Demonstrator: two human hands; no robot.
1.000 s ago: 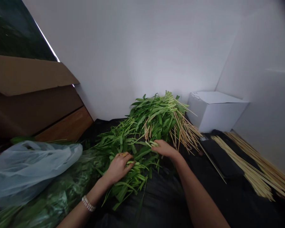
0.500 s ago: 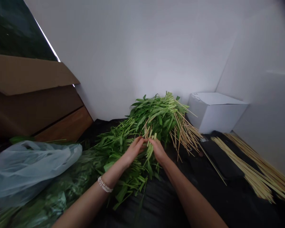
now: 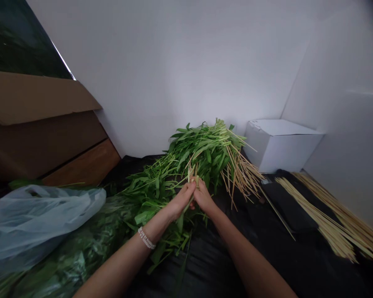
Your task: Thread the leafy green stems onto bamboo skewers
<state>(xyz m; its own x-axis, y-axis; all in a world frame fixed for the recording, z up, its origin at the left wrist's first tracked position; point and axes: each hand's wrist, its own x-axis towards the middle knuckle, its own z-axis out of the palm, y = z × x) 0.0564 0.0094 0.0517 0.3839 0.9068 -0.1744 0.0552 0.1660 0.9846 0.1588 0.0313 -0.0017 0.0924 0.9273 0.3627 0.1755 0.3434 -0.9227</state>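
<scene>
My left hand [image 3: 183,199] and my right hand [image 3: 204,198] meet at the middle, fingers closed around a small bunch of green leafy stems [image 3: 197,179]. The pale cut ends of the stems poke up between my thumbs, with thin tan sticks [image 3: 191,167] beside them. Which hand grips which stems is partly hidden by the fingers. Just beyond lies a heap of leafy greens [image 3: 189,145], its cut ends pointing up and right, with several thin sticks [image 3: 244,176] fanning out of it. Loose greens [image 3: 153,182] spread left of and below my hands.
On the left are a clear plastic bag [image 3: 46,219], bagged greens [image 3: 71,256] and an open cardboard box [image 3: 43,132]. To the right lie a black phone-like slab [image 3: 289,211] and bundles of long thin sticks [image 3: 320,223]. A white box [image 3: 279,145] stands by the wall.
My hands have come together and closed around the stems; before, they were slightly apart with the stems more visible between them. The view has shifted a little.
</scene>
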